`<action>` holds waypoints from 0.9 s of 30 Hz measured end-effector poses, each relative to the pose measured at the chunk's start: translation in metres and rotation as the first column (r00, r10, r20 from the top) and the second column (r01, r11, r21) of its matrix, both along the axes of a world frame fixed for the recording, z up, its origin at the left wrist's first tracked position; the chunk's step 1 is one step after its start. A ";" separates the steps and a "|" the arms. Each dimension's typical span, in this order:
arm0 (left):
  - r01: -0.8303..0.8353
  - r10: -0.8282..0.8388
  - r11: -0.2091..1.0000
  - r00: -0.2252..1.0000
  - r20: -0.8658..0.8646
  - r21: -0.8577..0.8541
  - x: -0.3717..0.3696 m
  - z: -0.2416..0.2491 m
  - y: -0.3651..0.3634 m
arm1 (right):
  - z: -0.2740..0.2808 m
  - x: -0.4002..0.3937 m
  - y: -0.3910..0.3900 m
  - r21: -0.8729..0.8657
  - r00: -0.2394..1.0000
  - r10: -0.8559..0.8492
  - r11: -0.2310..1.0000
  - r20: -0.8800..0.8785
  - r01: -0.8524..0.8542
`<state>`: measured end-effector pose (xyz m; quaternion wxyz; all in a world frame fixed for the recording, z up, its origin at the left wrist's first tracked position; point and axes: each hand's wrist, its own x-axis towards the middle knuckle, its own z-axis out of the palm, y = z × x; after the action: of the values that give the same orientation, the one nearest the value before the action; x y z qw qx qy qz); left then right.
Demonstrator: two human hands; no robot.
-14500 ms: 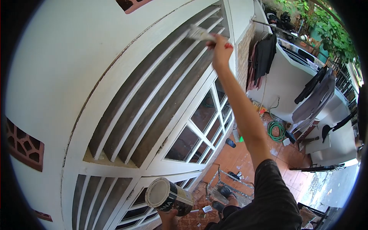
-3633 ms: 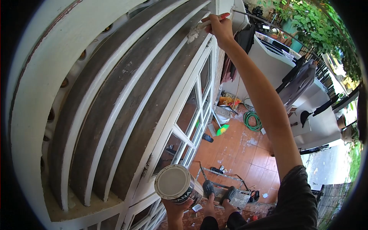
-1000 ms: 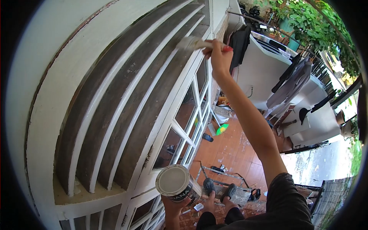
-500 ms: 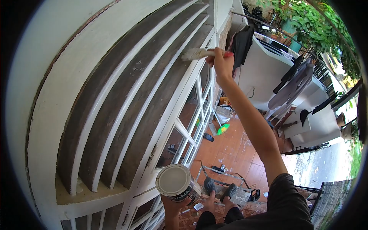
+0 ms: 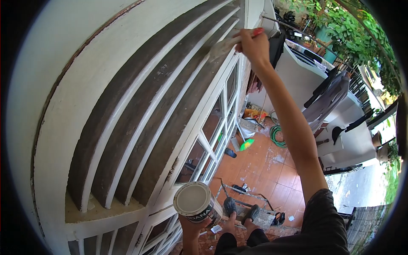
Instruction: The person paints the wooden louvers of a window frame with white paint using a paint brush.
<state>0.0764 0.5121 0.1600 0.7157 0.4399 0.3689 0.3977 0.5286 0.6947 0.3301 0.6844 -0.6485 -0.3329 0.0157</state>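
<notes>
My right hand is closed round the handle of a paintbrush, raised at the upper middle of the view. Its bristles, whitish with paint, lie against the lowest white slat near that slat's far end. Several curved white slats run across the dark wooden louver panel. Low in the view, my left hand grips a paint can from below and the side. The can is upright with white paint inside and dark lettering on its label.
Beneath the panel is a white-framed window. My feet stand on a paint-spattered metal scaffold above the orange tiled floor. A green hose and a broom are below. Clothes hang at right.
My right hand and the brush have moved up and slightly right, and the brush is now more tilted. The view has shifted a little; the left hand still holds the can.
</notes>
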 end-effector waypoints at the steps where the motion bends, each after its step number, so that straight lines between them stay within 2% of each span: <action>1: 0.007 -0.007 1.000 1.000 -0.008 0.007 -0.003 -0.003 0.000 | 0.000 0.003 -0.004 0.029 0.999 -0.041 0.999 -0.001 0.041; 4: 0.004 -0.004 1.000 1.000 0.006 -0.027 0.002 0.009 -0.001 | -0.016 0.021 0.009 -0.028 0.981 -0.194 0.980 0.023 0.195; 5: 0.000 0.001 0.999 1.000 0.018 -0.049 0.005 0.013 -0.002 | -0.027 0.024 0.019 -0.022 0.977 -0.210 0.978 -0.027 0.209; 6: -0.006 0.008 0.998 1.000 0.018 -0.057 0.006 0.013 -0.004 | -0.028 0.010 0.020 -0.004 0.982 -0.182 0.983 -0.055 0.182; 8: -0.021 0.023 0.997 1.000 0.018 -0.070 0.008 0.013 -0.005 | -0.042 -0.013 0.029 0.044 0.993 -0.115 0.993 0.038 0.114; 10: -0.012 0.013 0.998 1.000 0.015 -0.068 0.007 0.008 -0.007 | -0.052 -0.051 0.009 -0.085 0.998 0.028 0.996 0.048 -0.024; 12: -0.002 0.003 0.998 1.000 0.007 -0.055 0.006 0.000 -0.008 | -0.067 -0.087 -0.011 0.137 0.971 0.235 0.964 -0.031 -0.229; 15: 0.015 -0.016 1.000 0.999 -0.044 -0.026 0.004 -0.004 -0.011 | -0.066 -0.094 -0.034 0.051 0.976 0.210 0.977 -0.053 -0.208; 16: 0.023 -0.025 0.999 0.997 -0.073 -0.025 0.003 -0.003 -0.012 | -0.061 -0.083 -0.037 0.061 0.991 0.134 0.989 -0.024 -0.132; 18: 0.034 -0.036 0.999 0.994 -0.107 -0.028 0.001 0.002 -0.014 | -0.057 -0.052 -0.027 0.160 0.993 -0.002 0.987 -0.118 0.021; 21: 0.034 -0.037 0.999 0.994 -0.105 -0.038 0.002 0.007 -0.019 | -0.050 -0.025 -0.007 0.189 0.969 -0.119 0.969 -0.217 0.161; 24: 0.028 -0.033 0.998 0.995 -0.093 -0.054 0.003 0.008 -0.022 | -0.053 -0.047 -0.001 0.233 0.977 -0.019 0.970 -0.214 0.070; 26: 0.028 -0.036 0.996 0.996 -0.085 -0.090 0.004 0.010 -0.025 | -0.067 -0.076 -0.008 0.199 0.986 0.036 0.980 -0.164 -0.002; 27: 0.031 -0.037 0.996 0.996 -0.079 -0.080 0.004 0.012 -0.026 | -0.066 -0.095 -0.020 0.213 0.963 0.129 0.974 -0.234 -0.079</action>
<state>0.0802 0.4861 0.1716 0.7236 0.4333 0.4055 0.3525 0.4336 0.6744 0.2646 0.7809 -0.5501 -0.2789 0.0985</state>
